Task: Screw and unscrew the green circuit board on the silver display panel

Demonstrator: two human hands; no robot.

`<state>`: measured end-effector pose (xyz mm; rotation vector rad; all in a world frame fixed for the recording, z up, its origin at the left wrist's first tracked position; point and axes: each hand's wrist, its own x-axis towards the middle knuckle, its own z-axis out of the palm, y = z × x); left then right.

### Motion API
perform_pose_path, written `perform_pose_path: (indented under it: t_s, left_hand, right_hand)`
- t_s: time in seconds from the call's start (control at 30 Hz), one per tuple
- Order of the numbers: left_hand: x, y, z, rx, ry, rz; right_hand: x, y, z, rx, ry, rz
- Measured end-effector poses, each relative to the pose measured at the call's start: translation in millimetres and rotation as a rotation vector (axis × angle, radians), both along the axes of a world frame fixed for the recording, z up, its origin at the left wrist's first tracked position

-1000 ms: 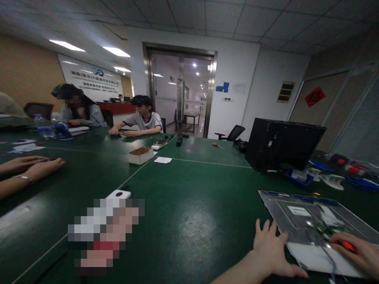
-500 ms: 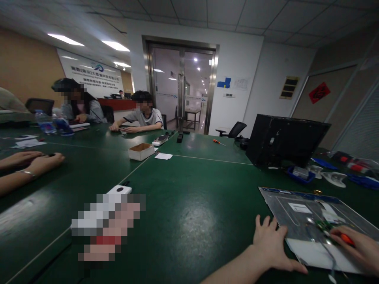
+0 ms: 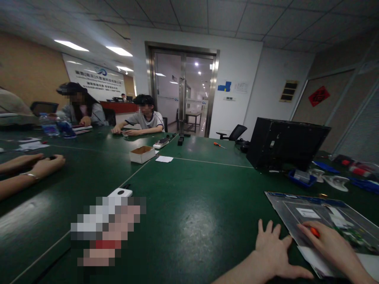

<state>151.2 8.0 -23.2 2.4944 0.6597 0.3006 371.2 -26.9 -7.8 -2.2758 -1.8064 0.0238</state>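
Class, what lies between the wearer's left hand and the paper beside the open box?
Bare green tabletop lies between the left hand and the paper, in the head view.

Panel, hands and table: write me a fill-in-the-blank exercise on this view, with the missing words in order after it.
1. Over the panel, the right hand holds a tool with an ____ handle.
2. The left hand is beside the panel, its fingers not bunched but ____.
3. The table has a ____ top.
4. Seen from here, the screwdriver lies to the ____ of the open box.

Missing words: orange; spread; green; right.
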Motion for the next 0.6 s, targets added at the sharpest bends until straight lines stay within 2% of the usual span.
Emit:
perform_pose_path:
  t_s: [0.03, 0.13, 0.27, 0.43, 0.53, 0.6]
  left_hand:
    - [0, 0, -0.1, 0.013, 0.008, 0.0]
    - [1, -1, 0.3, 0.07, 0.003, 0.014]
    - [-3, -9, -1.1, 0.142, -0.017, 0.011]
    - [-19, -21, -3.0, 0.234, -0.015, -0.053]
    - [-40, -25, 5.9, 0.261, 0.15, -0.19]
    - [-62, -31, 9.0, 0.233, 0.146, -0.323]
  right_hand:
    - [-11, 1, -1.0, -0.023, -0.002, 0.013]
    - [-36, 3, -9.0, -0.121, -0.094, -0.062]
    - [-43, 7, -18.2, -0.167, -0.169, -0.113]
    - [-22, 14, -15.9, -0.158, -0.169, -0.192]
    - [5, 11, -10.4, -0.137, -0.116, -0.239]
    - [27, 5, -6.6, -0.12, -0.069, -0.257]
